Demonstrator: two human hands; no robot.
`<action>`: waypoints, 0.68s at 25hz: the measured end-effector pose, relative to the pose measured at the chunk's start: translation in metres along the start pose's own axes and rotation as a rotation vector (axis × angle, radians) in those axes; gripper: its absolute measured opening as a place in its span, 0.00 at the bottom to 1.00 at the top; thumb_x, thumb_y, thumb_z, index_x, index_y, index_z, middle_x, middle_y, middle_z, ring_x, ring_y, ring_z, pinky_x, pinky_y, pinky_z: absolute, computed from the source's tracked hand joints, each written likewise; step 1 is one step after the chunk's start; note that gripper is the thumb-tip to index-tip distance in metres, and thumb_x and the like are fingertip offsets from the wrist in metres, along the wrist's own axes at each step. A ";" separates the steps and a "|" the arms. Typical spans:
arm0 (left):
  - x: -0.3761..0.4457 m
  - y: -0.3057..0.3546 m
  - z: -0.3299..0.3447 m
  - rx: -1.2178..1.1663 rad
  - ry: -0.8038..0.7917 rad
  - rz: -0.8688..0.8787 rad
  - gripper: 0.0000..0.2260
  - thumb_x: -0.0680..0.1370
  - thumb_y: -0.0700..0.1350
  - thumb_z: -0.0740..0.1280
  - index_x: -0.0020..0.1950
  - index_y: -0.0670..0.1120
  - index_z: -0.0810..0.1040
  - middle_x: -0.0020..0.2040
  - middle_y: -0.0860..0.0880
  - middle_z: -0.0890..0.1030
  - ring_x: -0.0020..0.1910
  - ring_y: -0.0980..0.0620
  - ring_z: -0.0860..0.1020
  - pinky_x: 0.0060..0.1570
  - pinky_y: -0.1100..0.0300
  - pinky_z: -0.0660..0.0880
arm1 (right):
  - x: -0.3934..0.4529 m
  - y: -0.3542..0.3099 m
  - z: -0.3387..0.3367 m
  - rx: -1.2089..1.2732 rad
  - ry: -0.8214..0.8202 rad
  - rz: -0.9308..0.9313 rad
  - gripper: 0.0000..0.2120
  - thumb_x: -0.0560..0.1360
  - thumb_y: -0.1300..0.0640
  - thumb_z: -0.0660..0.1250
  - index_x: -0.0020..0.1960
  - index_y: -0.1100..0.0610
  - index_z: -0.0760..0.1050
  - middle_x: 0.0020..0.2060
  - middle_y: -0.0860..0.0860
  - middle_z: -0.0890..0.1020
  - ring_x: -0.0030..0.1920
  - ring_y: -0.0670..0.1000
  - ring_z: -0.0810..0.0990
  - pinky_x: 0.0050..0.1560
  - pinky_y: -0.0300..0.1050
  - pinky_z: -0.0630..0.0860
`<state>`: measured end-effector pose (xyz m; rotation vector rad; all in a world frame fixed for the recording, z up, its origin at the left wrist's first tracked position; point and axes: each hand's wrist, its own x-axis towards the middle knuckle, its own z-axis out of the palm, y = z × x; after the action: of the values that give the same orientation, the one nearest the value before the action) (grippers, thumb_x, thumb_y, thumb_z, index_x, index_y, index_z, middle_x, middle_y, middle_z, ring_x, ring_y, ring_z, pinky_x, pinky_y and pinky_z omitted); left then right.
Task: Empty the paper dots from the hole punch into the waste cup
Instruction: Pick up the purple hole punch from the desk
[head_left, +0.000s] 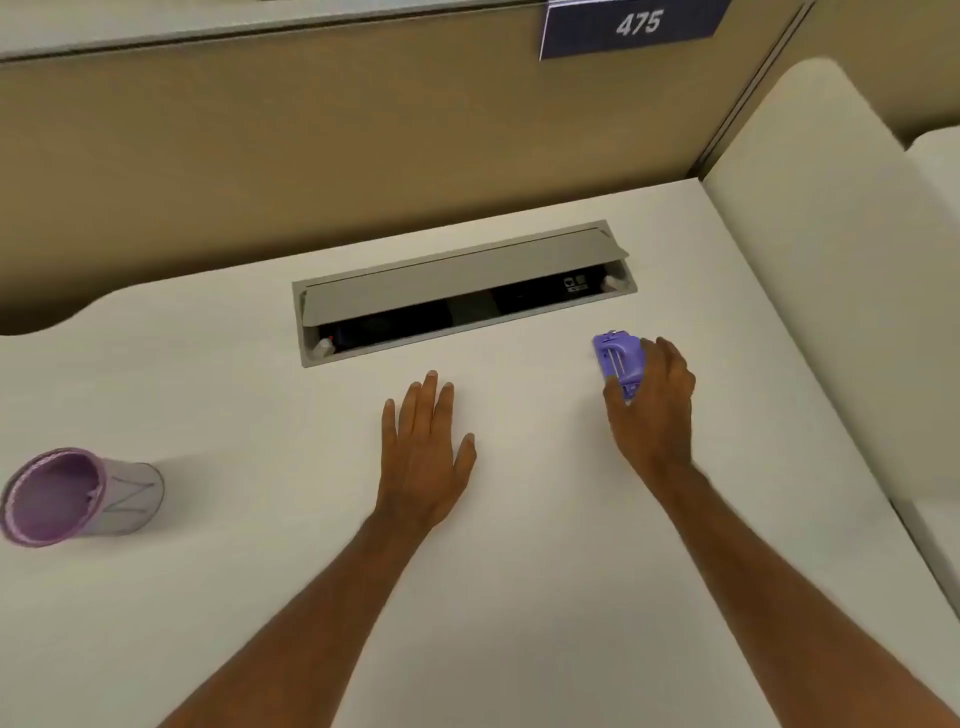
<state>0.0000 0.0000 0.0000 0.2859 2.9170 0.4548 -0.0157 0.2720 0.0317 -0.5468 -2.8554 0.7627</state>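
Observation:
A small purple hole punch (617, 359) sits at the right of the white desk (519, 519). My right hand (652, 410) is wrapped around its right side, thumb in front and fingers behind it. My left hand (423, 452) lies flat on the desk near the middle, fingers spread, holding nothing. The waste cup (78, 496), a pale cup with a purple inside and a letter drawn on its wall, stands far left near the desk edge, well away from both hands.
A grey cable hatch (457, 291) with its lid half raised is set into the desk just beyond my hands. A tan partition (311, 156) runs along the back. A cream divider panel (831, 234) borders the right side.

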 end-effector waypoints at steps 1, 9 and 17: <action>0.004 0.001 0.005 -0.006 0.002 0.000 0.29 0.83 0.57 0.53 0.82 0.46 0.55 0.84 0.45 0.53 0.83 0.44 0.53 0.81 0.42 0.48 | 0.008 0.003 0.003 0.023 0.041 0.041 0.28 0.78 0.56 0.69 0.74 0.63 0.66 0.73 0.61 0.69 0.71 0.64 0.69 0.69 0.56 0.70; 0.020 0.002 0.026 0.024 0.000 0.012 0.29 0.82 0.55 0.53 0.82 0.46 0.57 0.84 0.45 0.55 0.82 0.43 0.54 0.81 0.40 0.50 | 0.033 0.022 0.021 0.107 0.093 0.256 0.14 0.79 0.52 0.68 0.58 0.63 0.74 0.57 0.60 0.77 0.58 0.62 0.74 0.56 0.55 0.73; 0.021 0.007 0.019 -0.066 -0.023 -0.015 0.27 0.83 0.52 0.57 0.81 0.46 0.58 0.84 0.45 0.54 0.83 0.44 0.52 0.81 0.42 0.47 | 0.043 0.019 0.014 0.442 -0.103 0.413 0.07 0.80 0.54 0.67 0.50 0.59 0.74 0.48 0.54 0.78 0.46 0.54 0.76 0.41 0.39 0.77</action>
<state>-0.0153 0.0169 -0.0190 0.2574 2.8730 0.5405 -0.0526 0.2974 0.0120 -1.0597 -2.5527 1.4739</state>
